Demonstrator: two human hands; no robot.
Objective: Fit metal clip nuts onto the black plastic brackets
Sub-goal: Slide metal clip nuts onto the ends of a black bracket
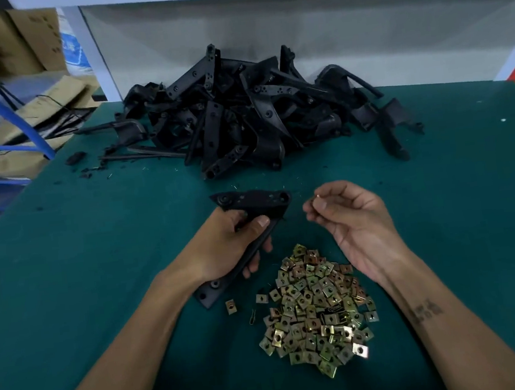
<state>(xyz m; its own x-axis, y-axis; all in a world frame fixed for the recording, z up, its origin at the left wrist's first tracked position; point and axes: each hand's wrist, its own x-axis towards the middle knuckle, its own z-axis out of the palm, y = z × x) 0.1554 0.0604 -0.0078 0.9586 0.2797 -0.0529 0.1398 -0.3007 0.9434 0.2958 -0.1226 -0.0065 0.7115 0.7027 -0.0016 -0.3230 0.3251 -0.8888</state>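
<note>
Left hand (229,244) grips a black bracket (251,208) above the green bench (97,241); right hand (349,217), at its 3 o'clock, pinches one clip nut (313,201). Nut pile (319,308) at 6, bracket heap (251,113) at 12.

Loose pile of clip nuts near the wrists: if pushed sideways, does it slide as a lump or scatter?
Probably scatters: the clip nut pile is loose, flat squares overlapping, with strays already apart at its left edge. They look unlikely to roll. The green mat may drag on them, so spreading seems likelier than sliding.

Left hand (223,248) grips a black bracket (248,208); right hand (349,217) pinches a clip nut (313,201) above a nut pile (319,311).
</note>
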